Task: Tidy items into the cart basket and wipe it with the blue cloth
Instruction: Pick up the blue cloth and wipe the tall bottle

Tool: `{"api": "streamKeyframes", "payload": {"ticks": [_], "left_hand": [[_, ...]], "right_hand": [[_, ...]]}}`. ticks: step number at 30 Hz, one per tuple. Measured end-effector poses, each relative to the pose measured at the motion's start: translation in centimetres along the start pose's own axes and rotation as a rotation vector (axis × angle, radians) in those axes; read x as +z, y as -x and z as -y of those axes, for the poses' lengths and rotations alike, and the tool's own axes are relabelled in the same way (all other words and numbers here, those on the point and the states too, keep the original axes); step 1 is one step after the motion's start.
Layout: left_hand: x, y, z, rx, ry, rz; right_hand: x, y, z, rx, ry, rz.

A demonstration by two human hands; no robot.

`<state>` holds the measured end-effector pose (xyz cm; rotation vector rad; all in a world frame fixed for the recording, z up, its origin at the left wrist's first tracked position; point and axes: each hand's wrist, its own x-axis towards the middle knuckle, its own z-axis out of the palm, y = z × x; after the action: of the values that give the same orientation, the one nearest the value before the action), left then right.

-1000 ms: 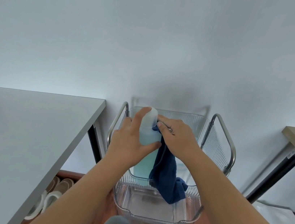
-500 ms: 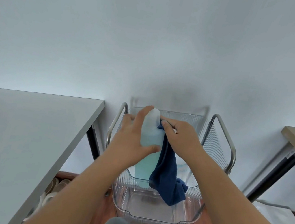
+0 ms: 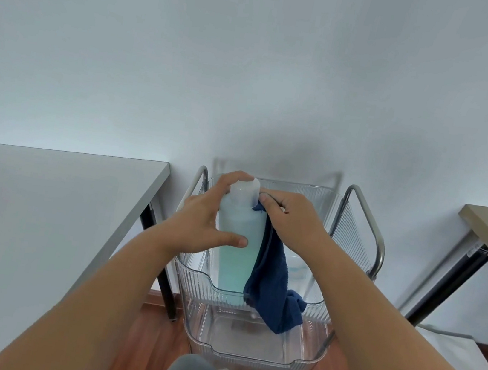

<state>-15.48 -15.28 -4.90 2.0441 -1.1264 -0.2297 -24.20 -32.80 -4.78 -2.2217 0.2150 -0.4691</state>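
While upright above the cart basket, the bottle of pale blue liquid is gripped by the left hand | right hand clamps the blue cloth against the bottle's right side | cloth tail hangs over the basket's near rim | grey counter left of basket.

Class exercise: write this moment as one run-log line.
left hand: grips bottle | right hand: presses blue cloth against bottle | bottle: upright over cart basket | step: wiping bottle
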Motion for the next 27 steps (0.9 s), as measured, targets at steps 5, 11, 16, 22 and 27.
{"api": "streamKeyframes", "payload": {"ticks": [5,11,16,22,27], "left_hand": [[1.5,0.9,-1.3,-0.047,-0.381,-0.239],[4.8,0.8,-2.5,-0.146,-0.473,-0.567],[3.8,0.4,-2.0,-0.075,-0.333,-0.489],[1.3,1.2,-0.9,0.036,-0.137,-0.299],[0.3,1.0,0.2,0.105,-0.121,-0.231]], "right_hand": [[0.4,0.2,0.2,0.021,0.019,-0.069],[1.7,0.7,1.1,-0.013,0.085,-0.173],[1.0,0.5,0.8,-0.021,0.061,-0.138],[0.6,-0.6,0.7,-0.013,0.022,-0.064],[0.1,-1.5,0.5,-0.03,0.076,-0.055]]}}
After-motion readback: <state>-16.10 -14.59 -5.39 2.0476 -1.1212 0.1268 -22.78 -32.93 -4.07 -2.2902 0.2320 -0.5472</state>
